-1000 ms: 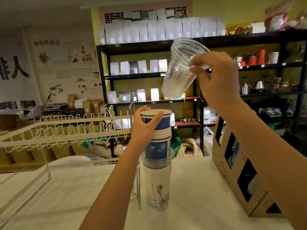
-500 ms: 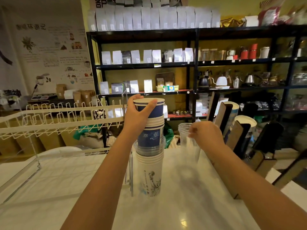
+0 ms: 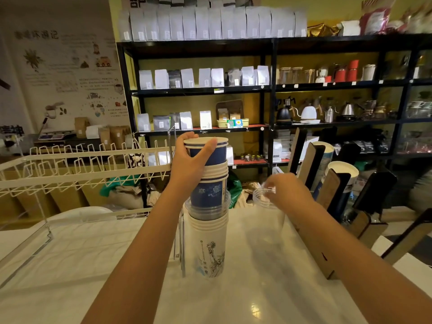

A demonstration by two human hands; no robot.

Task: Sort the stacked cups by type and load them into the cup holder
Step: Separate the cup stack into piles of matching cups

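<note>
While the stack of cups [image 3: 208,206] stands upright on the white table [image 3: 70,265], its top blue cup [image 3: 207,149] is gripped by the left hand [image 3: 190,160], thumb curled across the front. A clear cup [image 3: 268,211] (upright on the table, just beside the cup holder [image 3: 327,195]) is pinched at its rim by the right hand [image 3: 288,192].
</note>
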